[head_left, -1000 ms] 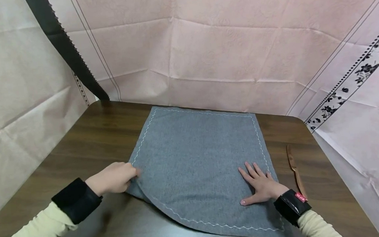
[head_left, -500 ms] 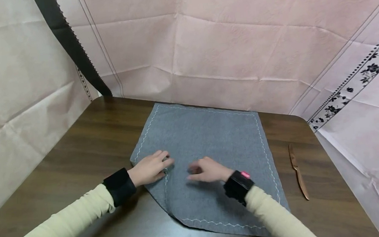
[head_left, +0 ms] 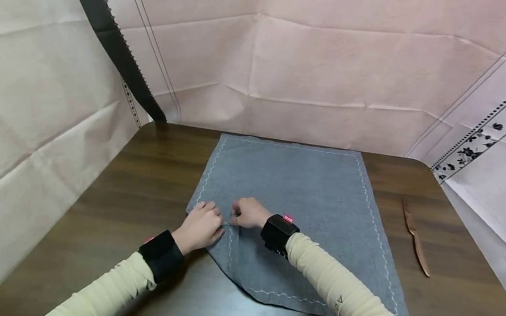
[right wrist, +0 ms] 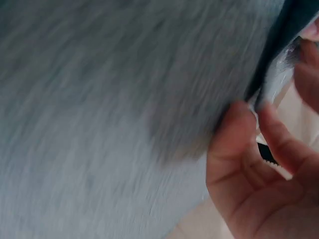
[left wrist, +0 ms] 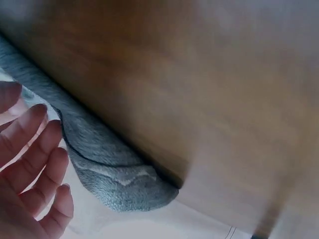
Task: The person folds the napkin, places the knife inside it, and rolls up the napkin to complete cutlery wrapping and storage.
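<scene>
I see the left hand (head_left: 199, 227) and right hand (head_left: 248, 213) both pinching the folded near-left corner of the gray cloth (head_left: 299, 194).

Two arms in pale yellow sleeves with black wrist cuffs reach forward and meet close together. The left hand (head_left: 199, 227) lies knuckles up, fingers curled. The right hand (head_left: 247, 213) sits just beside it, fingertips nearly touching the left's, thumb and fingers (right wrist: 234, 124) pinched. The right forearm angles in from the lower right.
</scene>
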{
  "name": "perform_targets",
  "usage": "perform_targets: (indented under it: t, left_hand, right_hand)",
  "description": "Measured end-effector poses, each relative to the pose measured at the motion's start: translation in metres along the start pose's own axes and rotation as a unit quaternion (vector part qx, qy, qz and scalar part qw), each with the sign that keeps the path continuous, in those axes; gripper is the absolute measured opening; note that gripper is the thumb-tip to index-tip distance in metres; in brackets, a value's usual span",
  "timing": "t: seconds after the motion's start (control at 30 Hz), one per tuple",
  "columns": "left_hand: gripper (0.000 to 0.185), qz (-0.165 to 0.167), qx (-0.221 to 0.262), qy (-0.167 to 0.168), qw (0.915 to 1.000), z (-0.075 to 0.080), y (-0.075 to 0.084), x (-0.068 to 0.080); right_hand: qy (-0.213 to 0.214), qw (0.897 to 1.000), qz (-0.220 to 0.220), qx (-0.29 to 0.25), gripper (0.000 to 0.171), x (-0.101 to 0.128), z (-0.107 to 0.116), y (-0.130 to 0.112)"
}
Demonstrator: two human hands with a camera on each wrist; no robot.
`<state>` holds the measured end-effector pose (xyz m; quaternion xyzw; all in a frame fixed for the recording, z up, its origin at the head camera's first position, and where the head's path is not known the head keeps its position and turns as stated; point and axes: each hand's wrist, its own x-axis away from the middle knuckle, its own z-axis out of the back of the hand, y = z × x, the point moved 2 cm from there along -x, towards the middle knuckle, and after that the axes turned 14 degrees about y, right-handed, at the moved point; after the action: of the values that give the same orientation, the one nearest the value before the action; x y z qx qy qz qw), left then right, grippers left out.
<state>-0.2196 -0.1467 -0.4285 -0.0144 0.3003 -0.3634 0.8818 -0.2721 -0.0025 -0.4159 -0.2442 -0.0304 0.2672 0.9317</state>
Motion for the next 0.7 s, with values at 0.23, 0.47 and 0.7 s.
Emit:
perform_targets:
  t: [0.23, 0.47, 0.7]
  left_hand:
    - [0.018, 0.002, 0.071, -0.022, 0.9972, 0.016, 0.006, 0.003]
    - [0.011, -0.016, 0.112, -0.053, 0.9922, 0.023, 0.019, -0.001]
    - [0.024, -0.033, 0.108, -0.095, 0.9890, 0.018, 0.028, -0.004]
  right_hand:
    - [0.064, 0.998, 0.024, -0.001, 0.002, 0.000, 0.006, -0.001]
    - [0.146, 0.989, 0.013, 0.004, 0.002, 0.005, 0.045, 0.023]
    - [0.186, 0.982, -0.025, 0.015, 0.005, 0.015, 0.072, 0.051]
